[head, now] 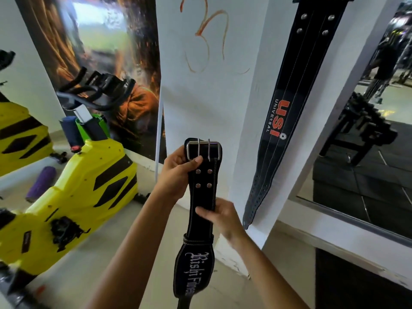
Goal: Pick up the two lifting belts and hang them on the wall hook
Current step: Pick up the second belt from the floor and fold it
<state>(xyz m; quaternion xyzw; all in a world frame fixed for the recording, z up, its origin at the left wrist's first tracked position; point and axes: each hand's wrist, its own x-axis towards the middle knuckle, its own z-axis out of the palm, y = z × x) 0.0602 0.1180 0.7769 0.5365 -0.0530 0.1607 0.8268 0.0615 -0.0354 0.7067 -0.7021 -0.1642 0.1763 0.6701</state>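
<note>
A black lifting belt (201,195) with a silver two-prong buckle at its top end stands upright in front of me, white lettering on its wide lower part. My left hand (178,172) grips it just under the buckle, thumb across the strap. My right hand (219,217) holds the strap lower down, by its right edge. A second black belt (287,108) with red "USI" lettering hangs flat against the white pillar to the right, its top end at the frame's upper edge. The hook itself is out of view.
Yellow exercise bikes (73,197) stand at the left, with black handlebars (93,90) and a purple roller (41,184) on the floor. A poster (107,63) covers the left wall. A large mirror (367,130) fills the right side beside the white pillar (211,97).
</note>
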